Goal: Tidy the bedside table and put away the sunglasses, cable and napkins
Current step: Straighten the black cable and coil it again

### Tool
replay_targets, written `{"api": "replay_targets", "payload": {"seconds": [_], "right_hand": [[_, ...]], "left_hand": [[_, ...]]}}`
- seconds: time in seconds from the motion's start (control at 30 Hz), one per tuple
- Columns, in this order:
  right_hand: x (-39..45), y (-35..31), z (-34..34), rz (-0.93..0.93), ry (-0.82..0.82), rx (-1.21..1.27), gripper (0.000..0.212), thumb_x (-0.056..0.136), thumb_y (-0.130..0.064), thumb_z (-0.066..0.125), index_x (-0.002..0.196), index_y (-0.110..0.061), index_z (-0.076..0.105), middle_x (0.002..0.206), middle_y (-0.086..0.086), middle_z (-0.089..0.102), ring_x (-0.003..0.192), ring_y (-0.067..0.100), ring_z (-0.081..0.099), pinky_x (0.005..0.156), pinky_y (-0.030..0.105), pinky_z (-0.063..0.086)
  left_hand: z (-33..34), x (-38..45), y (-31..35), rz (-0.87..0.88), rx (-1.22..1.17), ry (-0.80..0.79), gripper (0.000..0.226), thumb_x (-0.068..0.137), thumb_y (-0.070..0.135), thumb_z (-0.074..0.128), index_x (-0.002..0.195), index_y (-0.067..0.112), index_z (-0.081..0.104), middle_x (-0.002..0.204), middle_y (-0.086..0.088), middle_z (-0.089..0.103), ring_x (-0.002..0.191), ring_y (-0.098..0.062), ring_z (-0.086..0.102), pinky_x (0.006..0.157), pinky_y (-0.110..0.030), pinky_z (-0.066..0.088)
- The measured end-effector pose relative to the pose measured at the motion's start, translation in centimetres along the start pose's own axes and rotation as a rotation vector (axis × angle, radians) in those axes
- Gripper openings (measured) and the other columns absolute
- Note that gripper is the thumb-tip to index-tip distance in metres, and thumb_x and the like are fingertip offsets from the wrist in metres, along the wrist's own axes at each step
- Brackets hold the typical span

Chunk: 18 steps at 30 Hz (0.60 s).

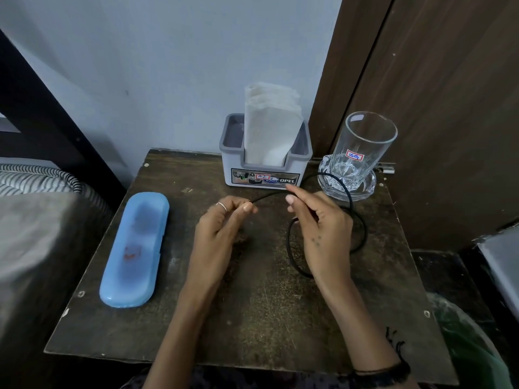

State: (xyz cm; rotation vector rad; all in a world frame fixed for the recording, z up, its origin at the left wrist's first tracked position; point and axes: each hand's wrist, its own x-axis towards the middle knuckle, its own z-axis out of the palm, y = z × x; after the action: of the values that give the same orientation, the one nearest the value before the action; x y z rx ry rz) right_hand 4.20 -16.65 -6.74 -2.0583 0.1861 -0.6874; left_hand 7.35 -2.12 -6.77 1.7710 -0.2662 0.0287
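A black cable (290, 248) loops over the middle right of the dark bedside table (252, 318). My left hand (222, 228) pinches one stretch of it near the fingertips. My right hand (317, 223) holds the cable's coils, with loops hanging below and behind it. A closed blue glasses case (134, 248) lies along the table's left side. White napkins (271, 124) stand upright in a grey holder (233, 153) at the back edge. No sunglasses show.
A clear drinking glass (362, 147) stands in a glass ashtray (365, 189) at the back right, close to the cable loop. A bed with striped bedding (36, 178) lies left. A brown wooden door (449, 108) stands behind on the right.
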Motion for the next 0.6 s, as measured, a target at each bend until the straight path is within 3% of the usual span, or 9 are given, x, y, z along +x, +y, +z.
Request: {"api": "replay_targets", "payload": {"seconds": [0.07,0.17,0.27,0.3,0.33,0.4,0.47,0.53,0.6], "right_hand": [[0.0,0.2,0.4,0.12,-0.077,0.059,0.028,0.09,-0.016,0.058,0.118,-0.013,0.064,0.078,-0.009,0.063,0.077,-0.003,0.061,0.07,0.01,0.048],[-0.4,0.3,0.9,0.115,-0.22,0.015,0.031,0.09,-0.015,0.059,0.121,-0.015,0.062,0.089,0.002,0.07,0.08,0.004,0.063,0.073,0.014,0.046],[-1.0,-0.2,1.4,0.007,-0.399,-0.124,0.013,0.088,-0.025,0.059,0.098,-0.024,0.067,0.079,0.001,0.071,0.077,0.017,0.066,0.071,0.033,0.051],[-1.2,-0.5,1.6,-0.03,-0.457,-0.173,0.006,0.086,-0.027,0.058,0.085,-0.023,0.062,0.071,0.001,0.068,0.072,0.02,0.065,0.066,0.035,0.05],[-1.3,-0.8,1.6,-0.052,-0.509,-0.208,0.012,0.084,-0.027,0.058,0.074,-0.022,0.055,0.063,-0.001,0.062,0.066,0.02,0.06,0.061,0.034,0.046],[-1.3,-1.3,1.6,-0.068,-0.605,-0.223,0.032,0.084,-0.025,0.06,0.059,-0.022,0.04,0.054,-0.005,0.046,0.058,0.015,0.048,0.055,0.032,0.038],[-1.3,-1.7,1.5,-0.096,-0.656,-0.237,0.044,0.084,-0.025,0.06,0.05,-0.029,0.033,0.053,-0.007,0.042,0.055,0.013,0.044,0.054,0.032,0.035],[-1.3,-2.0,1.4,-0.135,-0.641,-0.226,0.044,0.082,-0.025,0.06,0.049,-0.029,0.031,0.05,-0.007,0.038,0.052,0.01,0.039,0.053,0.031,0.032],[-1.3,-2.0,1.1,-0.172,-0.556,-0.215,0.029,0.08,-0.026,0.062,0.057,-0.024,0.045,0.053,-0.008,0.043,0.056,0.011,0.043,0.054,0.03,0.037]], "left_hand": [[0.7,0.0,0.8,-0.206,-0.412,-0.043,0.019,0.086,0.024,0.05,0.087,0.014,0.066,0.072,0.002,0.069,0.072,-0.005,0.063,0.074,-0.02,0.052],[1.2,0.1,1.4,-0.321,-0.718,-0.06,0.023,0.092,0.012,0.042,0.098,0.015,0.064,0.073,0.004,0.073,0.061,-0.003,0.064,0.063,-0.017,0.056],[1.0,0.4,1.3,-0.305,-0.956,-0.043,0.027,0.09,0.008,0.041,0.109,0.013,0.06,0.097,0.003,0.074,0.083,-0.004,0.07,0.07,-0.016,0.056],[1.0,0.3,1.1,-0.283,-0.99,-0.022,0.03,0.087,0.009,0.044,0.113,0.013,0.058,0.104,0.003,0.073,0.094,-0.006,0.068,0.078,-0.018,0.055],[1.0,0.2,0.9,-0.248,-0.977,0.005,0.035,0.084,0.01,0.045,0.117,0.014,0.056,0.111,0.003,0.071,0.104,-0.008,0.065,0.085,-0.019,0.053],[1.0,0.0,0.4,-0.153,-0.807,0.052,0.04,0.087,0.008,0.046,0.125,0.02,0.051,0.125,0.007,0.062,0.118,-0.006,0.056,0.092,-0.017,0.048],[0.9,-0.2,0.0,-0.016,-0.498,0.073,0.047,0.093,0.001,0.044,0.133,0.025,0.042,0.137,0.01,0.05,0.123,0.001,0.048,0.098,-0.013,0.041],[0.4,-0.2,-0.6,0.139,-0.129,0.065,0.052,0.094,-0.001,0.044,0.136,0.027,0.034,0.139,0.012,0.045,0.125,0.003,0.046,0.102,-0.013,0.038],[-0.1,-0.3,-1.3,0.264,0.238,0.004,0.056,0.09,0.0,0.041,0.139,0.026,0.032,0.14,0.006,0.047,0.124,-0.003,0.048,0.102,-0.017,0.039]]}}
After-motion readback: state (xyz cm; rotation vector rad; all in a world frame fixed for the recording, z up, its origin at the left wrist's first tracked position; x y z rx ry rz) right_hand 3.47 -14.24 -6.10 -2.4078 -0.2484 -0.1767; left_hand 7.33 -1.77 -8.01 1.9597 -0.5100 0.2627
